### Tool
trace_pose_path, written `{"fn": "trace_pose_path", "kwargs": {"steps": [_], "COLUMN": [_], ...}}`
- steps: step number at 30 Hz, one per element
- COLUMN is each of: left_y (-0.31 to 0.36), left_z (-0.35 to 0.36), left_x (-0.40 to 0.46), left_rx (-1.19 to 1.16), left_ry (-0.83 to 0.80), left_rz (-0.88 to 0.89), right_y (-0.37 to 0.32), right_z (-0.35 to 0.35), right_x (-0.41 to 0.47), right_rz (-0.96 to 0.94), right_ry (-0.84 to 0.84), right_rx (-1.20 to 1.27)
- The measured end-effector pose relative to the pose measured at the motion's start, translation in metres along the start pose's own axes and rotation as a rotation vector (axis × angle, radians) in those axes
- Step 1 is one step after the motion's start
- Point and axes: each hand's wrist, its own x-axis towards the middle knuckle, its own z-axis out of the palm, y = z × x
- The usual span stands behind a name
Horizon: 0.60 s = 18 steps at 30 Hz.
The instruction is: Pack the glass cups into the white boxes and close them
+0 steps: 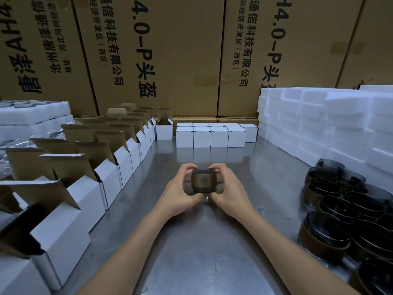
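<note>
Smoky glass cup [203,181] sits clasped between left hand [180,191] and right hand [228,188], above the steel table [191,241], nearer than the closed white boxes [212,136].

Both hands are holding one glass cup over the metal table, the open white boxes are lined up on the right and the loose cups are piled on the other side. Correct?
Not quite. In the head view the open white boxes run along the left, and the loose cups are piled on the right. The rest holds: left hand and right hand hold one glass cup over the metal table.
</note>
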Motion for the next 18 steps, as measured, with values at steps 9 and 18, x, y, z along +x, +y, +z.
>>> {"fn": "trace_pose_path", "kwargs": {"steps": [9,18], "left_y": [-0.0009,0.0010], "left_z": [-0.0008,-0.0019], "left_x": [0.0006,0.0012], "left_rx": [-0.111,-0.173], "left_ry": [-0.030,-0.077], "left_rz": [-0.048,-0.096], "right_y": [0.0003,-0.0024], "right_z": [0.0014,-0.0014], "right_x": [-0.0014,-0.0010], "right_rz": [0.017,0.050], "right_ry": [-0.094,-0.164], "right_rx": [-0.007,0.051]}}
